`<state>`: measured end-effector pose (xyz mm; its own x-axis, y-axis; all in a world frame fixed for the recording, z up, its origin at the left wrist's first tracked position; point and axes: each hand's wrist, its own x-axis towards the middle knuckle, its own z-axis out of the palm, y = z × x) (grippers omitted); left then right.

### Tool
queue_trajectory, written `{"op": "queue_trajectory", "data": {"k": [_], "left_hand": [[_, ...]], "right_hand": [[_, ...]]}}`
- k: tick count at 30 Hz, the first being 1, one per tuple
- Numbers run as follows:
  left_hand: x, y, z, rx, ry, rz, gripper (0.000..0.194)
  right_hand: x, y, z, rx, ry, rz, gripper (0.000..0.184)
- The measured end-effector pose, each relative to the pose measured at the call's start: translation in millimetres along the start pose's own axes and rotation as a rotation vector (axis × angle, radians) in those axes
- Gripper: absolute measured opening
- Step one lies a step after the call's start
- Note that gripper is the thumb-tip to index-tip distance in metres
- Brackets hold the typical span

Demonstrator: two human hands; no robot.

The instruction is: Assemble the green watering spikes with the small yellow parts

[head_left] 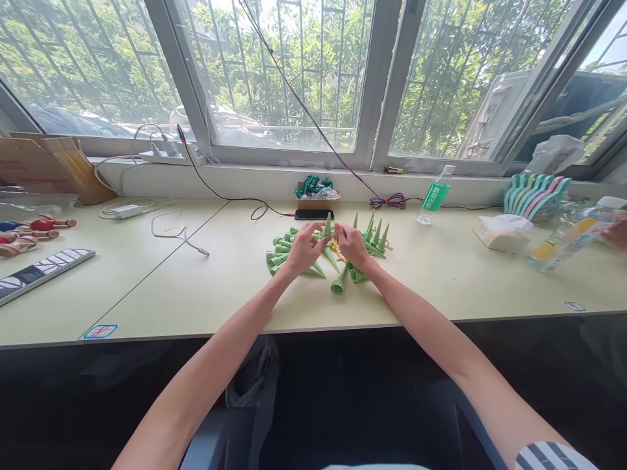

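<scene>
Now the left hand is pinching a cone over the table, its long axis standing near upright, tip pointing up; the right hand is curling beside it, contents hidden.

The left hand could pass between the green cones and the white cable; at right, the bottle blocks the way.
</scene>
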<state>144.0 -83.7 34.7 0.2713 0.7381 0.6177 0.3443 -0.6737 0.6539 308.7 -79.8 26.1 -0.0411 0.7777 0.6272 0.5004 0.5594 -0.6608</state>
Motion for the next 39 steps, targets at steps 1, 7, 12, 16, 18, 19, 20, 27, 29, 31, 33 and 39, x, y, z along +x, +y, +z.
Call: {"op": "queue_trajectory", "data": {"k": [1,7,12,16,18,19,20,27,29,31,33,39], "left_hand": [[0.2,0.8,0.0,-0.024,0.01,-0.026,0.033],[2.5,3.2,-3.7,-0.272,-0.04,-0.264,0.047],[3.7,5.0,-2.5,-0.454,-0.185,-0.467,0.062],[2.7,8.6,-2.6,-0.562,-0.203,-0.499,0.056],[2.4,10.1,-4.5,-0.619,-0.219,-0.511,0.052],[2.3,10.8,-5.7,-0.645,-0.232,-0.518,0.05],[2.3,11.3,-7.0,-0.669,-0.247,-0.523,0.049],[3.5,10.4,-11.0,-0.703,-0.284,-0.51,0.042],[3.0,9.6,-10.9,-0.679,-0.275,-0.468,0.04],[2.1,9.5,-10.8,-0.619,-0.277,-0.408,0.04],[1.1,9.8,-10.8,-0.527,-0.277,-0.344,0.04],[-1.1,9.2,-7.5,-0.272,-0.244,-0.224,0.043]], "right_hand": [[0.3,0.6,0.0,-0.003,0.032,0.002,0.049],[0.7,0.4,-1.6,0.004,0.086,-0.01,0.04],[-1.6,-2.5,-0.4,-0.007,0.024,-0.043,0.036],[-2.1,-1.0,1.3,-0.027,-0.015,-0.04,0.033],[-2.2,-0.2,1.3,-0.033,-0.016,-0.047,0.033],[-2.3,-0.3,0.9,-0.031,-0.019,-0.052,0.034],[-2.6,-0.7,0.4,-0.028,-0.025,-0.056,0.035],[-4.0,-7.0,-4.1,-0.042,-0.07,-0.074,0.043],[-3.8,-6.5,-3.7,-0.056,-0.069,-0.07,0.046],[-3.4,-4.9,-2.9,-0.069,-0.063,-0.066,0.048],[-3.0,-3.2,-2.0,-0.077,-0.058,-0.068,0.049],[-2.6,-1.0,-1.4,-0.072,-0.067,-0.047,0.052]]}}
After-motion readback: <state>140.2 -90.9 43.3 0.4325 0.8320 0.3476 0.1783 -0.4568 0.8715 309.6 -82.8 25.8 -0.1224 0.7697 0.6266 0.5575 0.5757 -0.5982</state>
